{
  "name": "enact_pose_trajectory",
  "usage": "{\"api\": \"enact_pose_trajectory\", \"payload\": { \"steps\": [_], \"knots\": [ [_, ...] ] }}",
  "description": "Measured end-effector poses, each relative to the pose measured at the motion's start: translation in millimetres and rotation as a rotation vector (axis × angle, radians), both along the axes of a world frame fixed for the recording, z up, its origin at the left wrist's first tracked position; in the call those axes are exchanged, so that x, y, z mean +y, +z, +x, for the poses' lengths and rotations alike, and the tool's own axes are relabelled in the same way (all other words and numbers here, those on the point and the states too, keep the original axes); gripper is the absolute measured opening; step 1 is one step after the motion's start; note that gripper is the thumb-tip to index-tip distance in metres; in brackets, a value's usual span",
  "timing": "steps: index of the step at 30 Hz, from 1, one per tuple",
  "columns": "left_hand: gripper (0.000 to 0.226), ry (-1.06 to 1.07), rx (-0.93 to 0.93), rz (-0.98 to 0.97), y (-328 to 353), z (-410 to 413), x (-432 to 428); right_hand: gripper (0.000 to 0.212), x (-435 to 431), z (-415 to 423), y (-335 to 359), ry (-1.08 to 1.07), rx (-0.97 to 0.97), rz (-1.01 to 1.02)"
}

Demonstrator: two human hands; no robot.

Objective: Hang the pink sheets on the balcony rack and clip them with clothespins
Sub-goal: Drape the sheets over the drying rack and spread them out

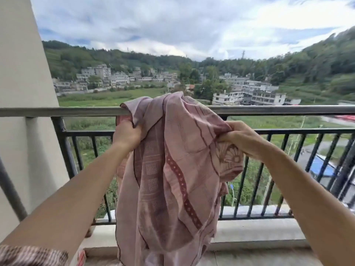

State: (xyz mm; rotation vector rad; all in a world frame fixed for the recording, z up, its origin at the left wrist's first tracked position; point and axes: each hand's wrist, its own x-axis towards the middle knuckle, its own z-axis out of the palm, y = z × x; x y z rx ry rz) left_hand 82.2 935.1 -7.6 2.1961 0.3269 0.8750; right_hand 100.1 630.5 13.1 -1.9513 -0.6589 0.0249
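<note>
A pink patterned sheet (172, 179) with dark red stripes hangs bunched in front of the balcony railing's silver top rail (269, 110), its upper folds lying over the rail. My left hand (127, 136) grips the sheet's left edge just below the rail. My right hand (240, 137) pinches a fold on the right side, a little lower and nearer to me. The sheet's lower end trails toward the floor. No clothespins are in view.
Black vertical bars (255, 177) run under the rail above a concrete ledge (259, 233). A beige wall column (21, 93) stands at the left with a grey pipe (9, 189) beside it. A small red and white object (81, 257) lies on the floor at lower left.
</note>
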Motion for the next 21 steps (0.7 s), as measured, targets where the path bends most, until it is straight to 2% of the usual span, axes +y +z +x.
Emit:
{"api": "enact_pose_trajectory", "payload": {
  "steps": [2, 3, 4, 5, 7, 9, 10, 11, 13, 14, 16, 17, 19, 21],
  "knots": [
    [0.039, 0.024, -0.066, -0.061, 2, 2, 8, 0.023, -42, -4, 15, 0.026, 0.075, 0.466],
    [0.036, 0.027, -0.101, -0.100, 2, 2, 12, 0.026, -60, -4, 11, 0.041, 0.082, 0.605],
    [0.035, 0.028, -0.124, -0.116, 2, 1, 15, 0.027, -73, -5, -3, 0.021, 0.104, 0.621],
    [0.034, 0.028, -0.130, -0.107, 1, 1, 17, 0.026, -77, -11, -21, -0.041, 0.171, 0.507],
    [0.034, 0.027, -0.117, -0.054, -3, -2, 18, 0.018, -75, -12, -70, -0.188, 0.278, -0.034],
    [0.038, 0.034, -0.132, -0.011, -6, -7, 18, 0.013, -68, 3, -86, -0.323, 0.211, -0.521],
    [0.040, 0.049, -0.153, 0.013, -6, -10, 19, 0.008, -62, 10, -77, -0.410, 0.119, -0.637],
    [0.041, 0.070, -0.173, 0.045, -5, -12, 20, 0.011, -55, 14, -62, -0.473, 0.041, -0.654],
    [0.040, 0.081, -0.204, 0.076, -1, -15, 25, 0.039, -35, 17, -27, -0.544, -0.127, -0.403],
    [0.039, 0.064, -0.204, 0.064, 1, -16, 26, 0.038, -21, 14, -11, -0.558, -0.288, -0.241],
    [0.036, 0.031, -0.191, 0.029, 7, -15, 26, 0.016, 16, 3, 19, -0.521, -0.577, -0.069],
    [0.034, 0.028, -0.185, 0.024, 10, -13, 24, 0.004, 37, -2, 32, -0.480, -0.652, -0.055],
    [0.033, 0.044, -0.180, 0.026, 17, -11, 14, 0.031, 76, -1, 54, -0.468, -0.650, -0.133],
    [0.033, 0.097, -0.191, 0.029, 24, -8, 3, 0.054, 108, 4, 68, -0.488, -0.521, -0.304]
  ]
}}
